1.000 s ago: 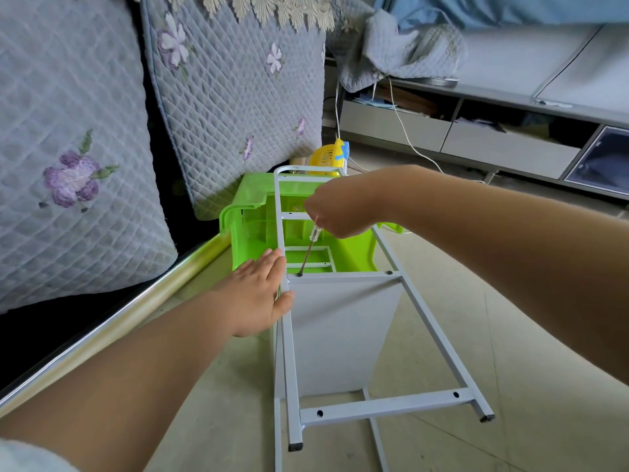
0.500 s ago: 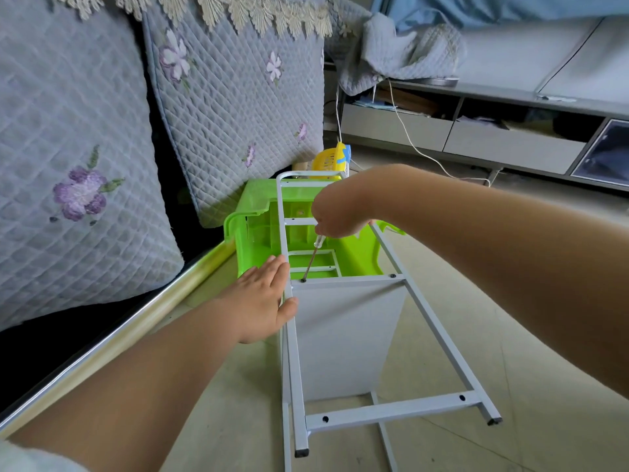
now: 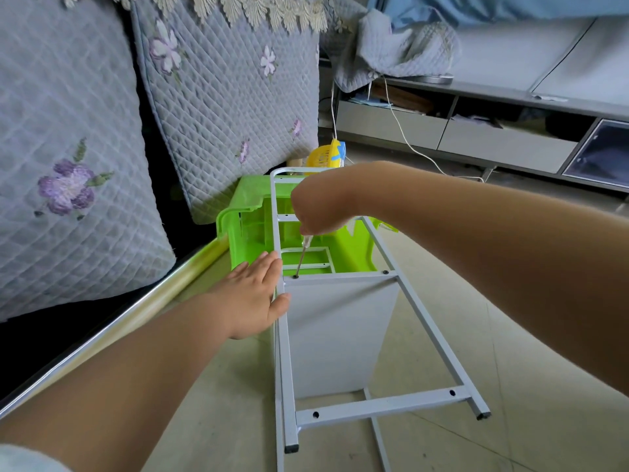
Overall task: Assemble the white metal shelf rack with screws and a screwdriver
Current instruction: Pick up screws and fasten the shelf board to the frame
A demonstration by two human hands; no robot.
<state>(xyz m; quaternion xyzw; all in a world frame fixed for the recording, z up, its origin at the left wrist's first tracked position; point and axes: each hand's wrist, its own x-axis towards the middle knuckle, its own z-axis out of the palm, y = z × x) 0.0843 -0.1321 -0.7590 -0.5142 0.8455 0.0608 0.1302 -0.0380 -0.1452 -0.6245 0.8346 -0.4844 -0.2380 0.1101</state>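
Note:
The white metal shelf rack (image 3: 422,321) lies on its side on the floor, its far end resting over a green plastic stool (image 3: 252,229). A white shelf panel (image 3: 337,335) stands between its two side frames. My right hand (image 3: 320,212) grips the handle of a thin screwdriver (image 3: 302,258). Its tip sits on a screw (image 3: 296,276) at the left end of the crossbar above the panel. My left hand (image 3: 255,298) lies flat with straight fingers against the outer side of the left frame rail, thumb touching the rail.
A sofa with grey quilted cushions (image 3: 218,97) and a shiny metal base edge (image 3: 112,335) runs along the left. A low grey TV cabinet (image 3: 476,131) with a white cable crosses the back. A yellow basket (image 3: 326,156) stands behind the stool. Tiled floor lies to the right.
The view has shifted slightly; my hands and the rack keep their relative positions. The right hand stays on the screwdriver at the same screw.

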